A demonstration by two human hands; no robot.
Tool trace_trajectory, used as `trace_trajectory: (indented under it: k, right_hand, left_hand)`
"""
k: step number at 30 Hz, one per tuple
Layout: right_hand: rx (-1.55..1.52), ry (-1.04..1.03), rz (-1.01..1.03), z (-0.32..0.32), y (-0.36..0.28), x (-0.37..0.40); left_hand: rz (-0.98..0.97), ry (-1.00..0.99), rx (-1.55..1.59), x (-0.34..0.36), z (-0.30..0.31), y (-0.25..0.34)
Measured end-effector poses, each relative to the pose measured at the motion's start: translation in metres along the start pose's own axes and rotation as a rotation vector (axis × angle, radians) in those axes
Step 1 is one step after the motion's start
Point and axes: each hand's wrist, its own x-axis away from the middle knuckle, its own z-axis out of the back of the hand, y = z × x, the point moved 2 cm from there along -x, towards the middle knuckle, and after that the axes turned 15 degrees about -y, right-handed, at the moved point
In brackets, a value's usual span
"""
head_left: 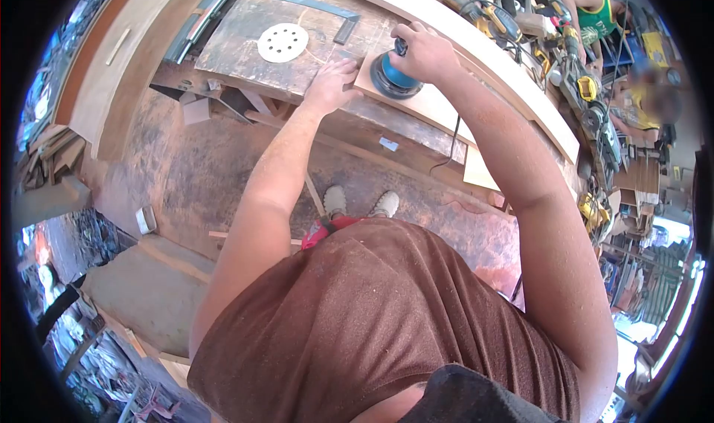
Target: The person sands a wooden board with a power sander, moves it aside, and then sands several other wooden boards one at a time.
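My right hand [430,54] is wrapped over the top of a blue random orbital sander [396,79]. The sander sits on a light wooden board [439,109] lying along the near edge of the workbench. A dark cord hangs from the bench below my right forearm. My left hand [332,87] lies with fingers stretched out at the left end of that board; whether it presses on the board or the bench top is hard to see. To its left is a round white sanding disc [282,42] with holes. Beyond the disc lies a try square [318,7].
A long pale plank [513,92] runs behind the board. Corded power tools [494,20] crowd the bench's far side. At the right, a person in a green tank top [595,23] and another person are nearby. Large wooden panels [141,59] stand at left.
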Motion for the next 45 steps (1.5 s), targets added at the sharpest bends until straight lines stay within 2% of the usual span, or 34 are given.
trace_trajectory:
  k: [6, 11, 21, 23, 30, 38, 45]
  right_hand:
    - [-0.014, 0.023, 0.026, 0.004, -0.014, -0.01]
    - [-0.004, 0.013, 0.018, 0.006, -0.021, -0.016]
    - [0.041, -0.045, 0.018, 0.009, -0.03, -0.014]
    - [0.039, -0.043, 0.015, 0.009, -0.031, -0.013]
    - [0.047, 0.007, 0.023, 0.004, -0.036, -0.011]
    - [0.034, 0.009, 0.028, 0.006, -0.038, -0.014]
    - [0.029, 0.033, 0.018, 0.008, -0.036, -0.02]
  left_hand:
    - [-0.008, -0.013, 0.056, -0.001, 0.001, 0.0]
    - [0.006, 0.036, 0.163, 0.002, 0.007, 0.005]
    - [0.035, 0.148, 0.158, 0.004, 0.01, 0.014]
    - [0.135, 0.14, 0.181, 0.002, 0.005, 0.011]
    - [0.19, 0.126, 0.172, 0.002, 0.006, 0.013]
    - [0.122, 0.289, 0.045, 0.001, 0.001, 0.013]
    - [0.162, 0.212, 0.048, 0.002, 0.008, 0.018]
